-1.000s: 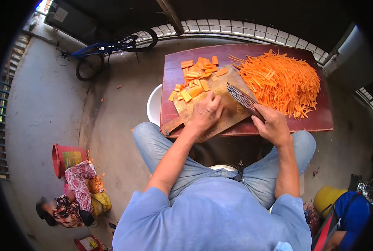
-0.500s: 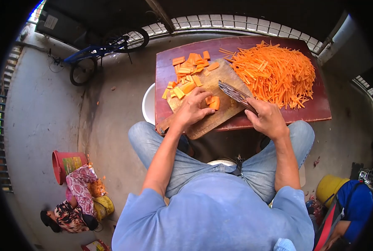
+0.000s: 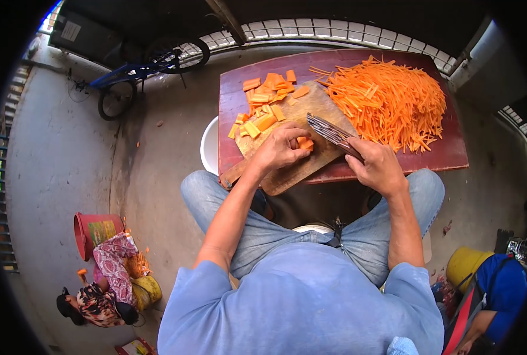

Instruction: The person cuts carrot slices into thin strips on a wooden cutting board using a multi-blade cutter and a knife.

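Observation:
A wooden cutting board point(image 3: 293, 174) lies at an angle on the dark red table point(image 3: 447, 155). Near the board's middle, the fingers of my left hand point(image 3: 280, 148) are closed around a few carrot pieces point(image 3: 305, 143). My right hand point(image 3: 377, 164) grips a knife point(image 3: 329, 130) by its handle, its blade tilted above the board, apart from the carrot. Carrot slabs point(image 3: 263, 121) are spread over the board's far left corner and the table there. A big heap of carrot sticks point(image 3: 387, 106) stands to the right of the board.
A white bucket point(image 3: 209, 147) stands at the table's left edge. To the lower left a person point(image 3: 100, 302) sits beside a red bucket point(image 3: 92, 234). Another person in blue point(image 3: 503, 290) is at the lower right, by a yellow bucket point(image 3: 466, 266). A bicycle point(image 3: 136, 74) leans at the back left.
My left fingers have drawn in around the carrot pieces, which now sit closer together. The knife has hardly moved. The person at lower left now has an orange piece raised near them.

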Demonstrator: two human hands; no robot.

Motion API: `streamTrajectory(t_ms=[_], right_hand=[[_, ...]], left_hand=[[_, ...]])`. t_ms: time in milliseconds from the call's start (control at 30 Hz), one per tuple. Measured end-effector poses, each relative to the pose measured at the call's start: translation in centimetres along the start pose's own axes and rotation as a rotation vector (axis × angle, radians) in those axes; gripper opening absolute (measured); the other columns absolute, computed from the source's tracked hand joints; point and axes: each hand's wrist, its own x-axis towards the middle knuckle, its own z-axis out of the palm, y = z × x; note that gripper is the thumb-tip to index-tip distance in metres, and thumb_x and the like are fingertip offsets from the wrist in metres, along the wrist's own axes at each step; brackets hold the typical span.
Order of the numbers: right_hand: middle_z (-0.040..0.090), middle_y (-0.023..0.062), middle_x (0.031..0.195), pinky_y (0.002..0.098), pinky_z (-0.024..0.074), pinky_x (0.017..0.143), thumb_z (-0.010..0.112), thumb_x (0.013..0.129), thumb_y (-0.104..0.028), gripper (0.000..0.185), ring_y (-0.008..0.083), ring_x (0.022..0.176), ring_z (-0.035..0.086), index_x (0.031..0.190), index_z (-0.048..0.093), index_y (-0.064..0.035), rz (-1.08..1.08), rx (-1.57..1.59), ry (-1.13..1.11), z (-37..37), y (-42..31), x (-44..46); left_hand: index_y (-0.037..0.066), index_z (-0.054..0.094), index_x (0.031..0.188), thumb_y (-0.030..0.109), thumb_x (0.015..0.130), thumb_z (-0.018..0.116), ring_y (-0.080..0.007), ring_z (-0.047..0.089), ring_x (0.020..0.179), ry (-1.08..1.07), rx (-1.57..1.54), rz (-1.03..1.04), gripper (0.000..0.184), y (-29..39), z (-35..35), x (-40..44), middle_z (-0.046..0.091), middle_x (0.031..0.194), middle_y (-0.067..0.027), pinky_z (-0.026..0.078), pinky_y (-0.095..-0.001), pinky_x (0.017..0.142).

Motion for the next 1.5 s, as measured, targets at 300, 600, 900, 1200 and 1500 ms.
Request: streamTrajectory(t_ms=[300,600,900,1200,1500], right_hand=[[0.078,0.0214,0.100,0.0504,0.0599,0.075,0.081,0.091,-0.012,0.034,0.0432,0.089,0.076,0.124,0.074,-0.0035,-0.013,-0.009,-0.001,-0.3,0.1,-0.1],[0.078,0.0213,0.101,0.0495,0.0603,0.077,0.081,0.091,-0.010,0.034,0.0427,0.090,0.076,0.124,0.074,-0.0034,0.005,-0.023,-0.012,-0.2,0.1,-0.1],[0.077,0.0232,0.103,0.0474,0.0602,0.077,0.081,0.094,-0.011,0.034,0.0441,0.091,0.075,0.126,0.074,-0.0012,0.019,0.028,-0.008,0.2,-0.3,0.0],[0.077,0.0306,0.111,0.0454,0.0602,0.088,0.072,0.104,-0.009,0.039,0.0461,0.105,0.076,0.139,0.067,0.0063,0.052,0.292,0.098,1.4,-4.0,-0.2],[0.058,-0.0019,0.074,0.0269,0.0428,0.054,0.066,0.113,-0.014,0.039,0.0051,0.059,0.049,0.149,0.065,0.0006,0.526,0.644,-0.033,3.3,-5.4,-2.3]], left_hand=[[0.002,0.078,0.121,0.015,0.077,0.095,-0.0268,0.068,0.094,0.064,0.061,-0.074,0.049,1.2,0.7,-2.4,0.063,0.102,-0.0112,0.057,-0.0383,0.080],[0.008,0.078,0.131,0.023,0.077,0.096,-0.0370,0.065,0.117,0.047,0.214,-0.059,0.059,1.0,-1.8,-3.9,0.067,0.117,-0.0155,0.052,-0.0463,0.105],[0.002,0.079,0.119,0.021,0.083,0.090,-0.0358,0.067,0.112,0.090,0.197,0.165,0.042,-0.4,0.6,-1.2,0.072,0.115,-0.0162,0.053,-0.0463,0.100],[0.003,0.077,0.115,0.019,0.082,0.088,-0.0353,0.066,0.107,0.177,0.281,0.252,0.038,0.0,1.3,-1.9,0.072,0.118,-0.0151,0.053,-0.0470,0.095],[0.003,0.075,0.110,0.021,0.078,0.087,-0.0348,0.063,0.108,0.260,0.186,0.276,0.039,-0.7,2.1,-1.2,0.070,0.117,-0.0138,0.050,-0.0480,0.095]])
